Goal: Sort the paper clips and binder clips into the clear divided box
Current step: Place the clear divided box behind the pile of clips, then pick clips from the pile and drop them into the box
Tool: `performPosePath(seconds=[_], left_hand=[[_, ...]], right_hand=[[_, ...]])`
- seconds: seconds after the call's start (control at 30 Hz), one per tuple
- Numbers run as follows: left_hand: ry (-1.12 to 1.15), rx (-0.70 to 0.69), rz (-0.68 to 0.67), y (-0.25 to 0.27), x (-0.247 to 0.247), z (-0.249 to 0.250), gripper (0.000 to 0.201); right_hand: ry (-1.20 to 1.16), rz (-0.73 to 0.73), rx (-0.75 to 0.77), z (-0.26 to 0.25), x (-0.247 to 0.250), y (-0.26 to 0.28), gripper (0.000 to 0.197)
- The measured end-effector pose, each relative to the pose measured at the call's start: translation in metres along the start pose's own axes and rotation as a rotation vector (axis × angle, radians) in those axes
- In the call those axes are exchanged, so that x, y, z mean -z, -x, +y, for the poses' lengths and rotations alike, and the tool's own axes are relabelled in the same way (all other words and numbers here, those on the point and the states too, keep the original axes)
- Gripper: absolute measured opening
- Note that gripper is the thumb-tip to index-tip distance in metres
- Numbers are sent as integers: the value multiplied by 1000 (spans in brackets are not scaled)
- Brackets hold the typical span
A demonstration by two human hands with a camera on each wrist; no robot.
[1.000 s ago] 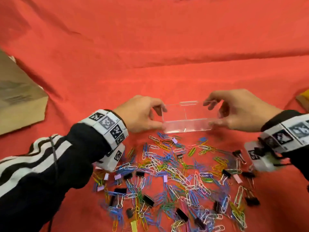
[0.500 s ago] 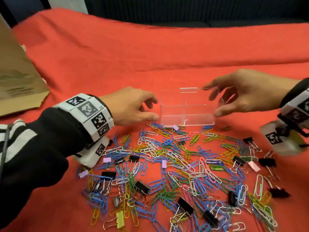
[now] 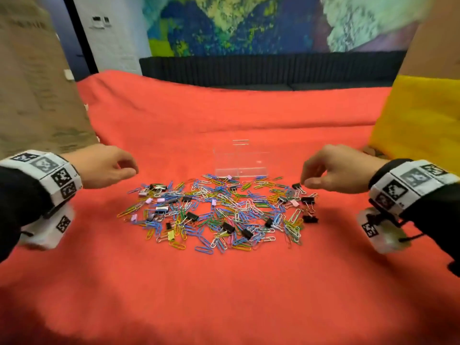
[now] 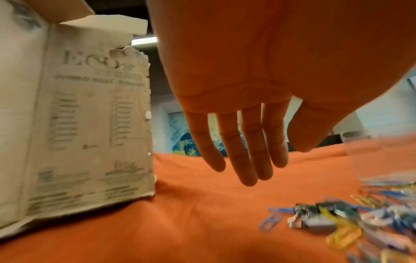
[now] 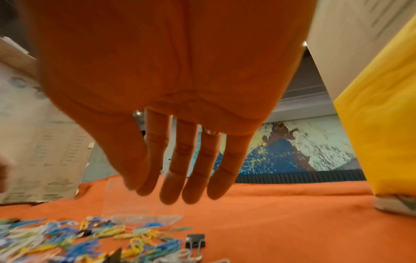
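Hands both empty, hovering low over the red cloth-covered table [image 3: 224, 282]. Left hand [image 3: 102, 168] sits at the left edge of the pile, fingers loosely extended, thumb forward, holding nothing; left wrist view shows straight relaxed fingers [image 4: 247, 151] above bare cloth. Right hand [image 3: 333, 170] at the right edge of the pile, fingers hanging relaxed, thumb tip just beside a small black binder clip [image 3: 296, 186] but not gripping it; right wrist view confirms nothing between the fingers [image 5: 191, 169].

Between the hands: scattered pile of multicoloured wire paper clips [image 3: 219, 210] mixed with black, pink, silver and yellow binder clips, e.g. a black one [image 3: 228, 227] near the front. Clear divided plastic box [image 3: 241, 160] stands upright on the table just behind the pile, near edge touching the first clips; looks empty, so sorting is judged not started.

Outward: brown printed cardboard box [image 3: 37, 83] far left, yellow block-shaped object [image 3: 418, 125] far right, dark couch back and a painted wall behind.

Risks, judged:
- clips are tangled and overlapping, so pinching one could drag neighbours along and drop a paper clip into the binder clip compartment.
- box is light and nearly invisible; a hand reaching over could knock or tip it.
- thin clips lie flat on soft cloth; fingertips may snag fabric or miss.
- binder clip wire handles hook into paper clips, causing mixed picks.
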State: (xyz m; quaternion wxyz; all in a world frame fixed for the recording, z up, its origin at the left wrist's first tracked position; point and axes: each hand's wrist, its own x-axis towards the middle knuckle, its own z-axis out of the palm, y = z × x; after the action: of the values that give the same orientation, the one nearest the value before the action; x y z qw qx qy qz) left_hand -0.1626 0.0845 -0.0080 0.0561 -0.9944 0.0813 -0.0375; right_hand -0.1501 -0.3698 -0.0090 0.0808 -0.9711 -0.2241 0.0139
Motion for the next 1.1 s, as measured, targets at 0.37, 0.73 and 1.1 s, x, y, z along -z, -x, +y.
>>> performPosePath(seconds=[0.37, 0.73, 1.1], left_hand=[[-86, -17, 39, -36, -71, -56, 6], [-125, -98, -37, -39, -79, -21, 9], [139, -40, -53, -47, -74, -75, 20]], right_hand=[[117, -167, 58, -8, -49, -89, 50], [190, -104, -10, -39, -50, -85, 22], [60, -116, 6, -36, -35, -84, 31]])
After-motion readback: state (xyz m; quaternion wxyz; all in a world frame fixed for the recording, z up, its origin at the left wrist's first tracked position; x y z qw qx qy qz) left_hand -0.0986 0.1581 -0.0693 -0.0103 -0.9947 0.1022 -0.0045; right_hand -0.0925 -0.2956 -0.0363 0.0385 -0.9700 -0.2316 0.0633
